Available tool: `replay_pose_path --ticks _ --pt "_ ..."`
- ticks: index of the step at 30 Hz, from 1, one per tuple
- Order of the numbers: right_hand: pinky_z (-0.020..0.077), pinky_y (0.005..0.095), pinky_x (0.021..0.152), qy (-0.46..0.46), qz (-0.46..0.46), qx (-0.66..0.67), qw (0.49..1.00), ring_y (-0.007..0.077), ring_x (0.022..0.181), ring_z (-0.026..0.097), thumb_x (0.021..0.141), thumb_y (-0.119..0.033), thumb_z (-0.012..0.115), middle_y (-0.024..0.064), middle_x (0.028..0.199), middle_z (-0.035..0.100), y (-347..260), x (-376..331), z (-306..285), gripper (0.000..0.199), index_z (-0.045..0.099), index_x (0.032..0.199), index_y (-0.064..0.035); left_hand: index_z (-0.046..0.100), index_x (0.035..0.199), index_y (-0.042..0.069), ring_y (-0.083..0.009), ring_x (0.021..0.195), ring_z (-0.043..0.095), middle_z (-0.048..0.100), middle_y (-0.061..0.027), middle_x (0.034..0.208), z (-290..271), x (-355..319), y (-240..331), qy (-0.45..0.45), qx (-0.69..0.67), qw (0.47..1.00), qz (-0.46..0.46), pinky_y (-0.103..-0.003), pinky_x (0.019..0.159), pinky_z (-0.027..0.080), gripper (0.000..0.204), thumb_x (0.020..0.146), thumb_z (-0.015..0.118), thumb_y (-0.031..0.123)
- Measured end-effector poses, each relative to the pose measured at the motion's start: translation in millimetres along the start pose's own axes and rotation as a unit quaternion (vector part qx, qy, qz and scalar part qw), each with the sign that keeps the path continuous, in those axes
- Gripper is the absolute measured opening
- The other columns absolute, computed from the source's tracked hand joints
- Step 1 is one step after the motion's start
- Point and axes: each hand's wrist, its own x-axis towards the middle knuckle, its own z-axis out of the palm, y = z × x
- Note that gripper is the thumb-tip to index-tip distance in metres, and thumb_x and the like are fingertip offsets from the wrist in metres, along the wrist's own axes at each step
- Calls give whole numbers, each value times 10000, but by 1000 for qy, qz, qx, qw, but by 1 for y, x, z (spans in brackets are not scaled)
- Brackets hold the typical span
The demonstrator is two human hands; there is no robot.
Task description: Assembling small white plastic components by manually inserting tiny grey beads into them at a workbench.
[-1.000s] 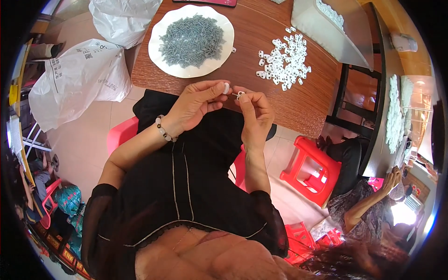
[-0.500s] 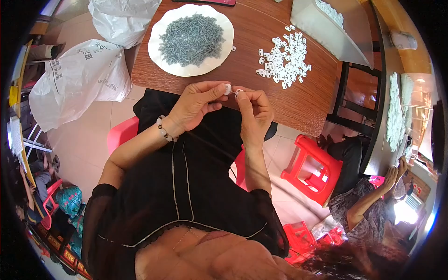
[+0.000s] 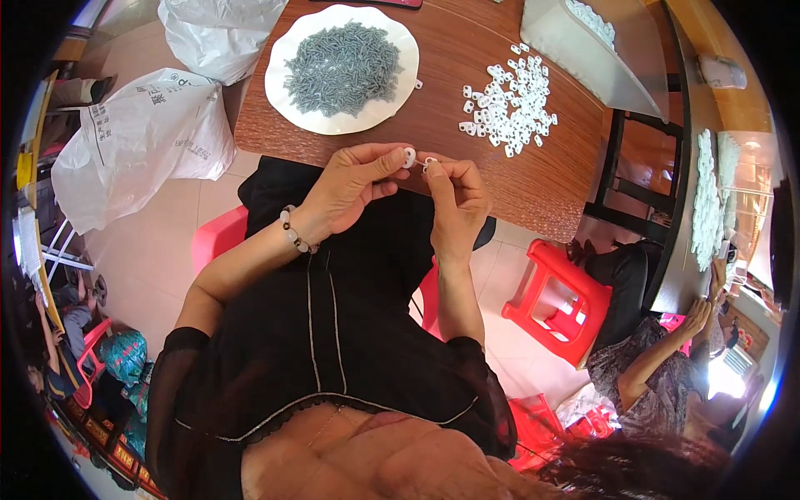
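Here we are, both hands up at the centre of the frame, just off the near edge of the brown table [image 3: 442,50], fingertips close but apart! The left hand [image 3: 354,187], bracelet [image 3: 293,229] at its wrist, is clamped thumb to finger on a round white piece [image 3: 409,157]. Over to the right hand [image 3: 457,200], and it's a pinch too, tight on a small white piece [image 3: 430,164]. Something thin shows in the gap between the two, too small for me to make out!

Above them, upper centre-left, sits a wavy-rimmed white plate [image 3: 407,79], heaped with grey-blue little rods [image 3: 342,71]. To the upper right of the hands, a loose pile of white pieces [image 3: 512,108] spreads across the wood, and beyond it, upper right, a pale tray [image 3: 575,67] stands with more white bits [image 3: 590,23] inside. Big white sacks [image 3: 146,150] fill the upper left, a red stool [image 3: 525,312] stands right of centre, and at the far right a co-worker's hand [image 3: 696,317] is at the edge of another table [image 3: 671,287]
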Motion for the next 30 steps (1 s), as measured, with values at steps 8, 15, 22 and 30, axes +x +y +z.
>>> replay_pose_path --ticks 8,15,22,30 --pt "486 223 782 -1 18 13 1000 97 854 604 903 -17 596 117 963 669 1 -1 -3 58 582 858 17 655 1108 63 -74 835 620 675 3 962 2 -1 0 7 10 1000 -4 -223 699 498 257 893 657 203" --pt "482 215 767 1 -4 5 1000 91 850 601 900 -13 599 115 957 673 2 0 0 57 582 856 17 667 1089 56 -70 847 611 674 3 954 2 0 -1 10 5 1000 -1 -207 700 492 274 874 687 223" --pt "489 215 747 -2 -23 -28 999 90 823 609 895 -26 613 117 963 674 3 -1 0 65 585 857 18 669 1087 60 -71 848 609 674 4 954 2 0 -1 9 5 1000 -1 -208 705 488 274 869 692 224" --pt "490 213 739 3 -27 -21 999 88 816 610 894 -20 611 120 963 674 2 -2 1 59 582 859 18 670 1085 63 -73 856 613 676 6 953 1 0 -3 6 0 1000 0 -210 710 491 276 867 693 231"
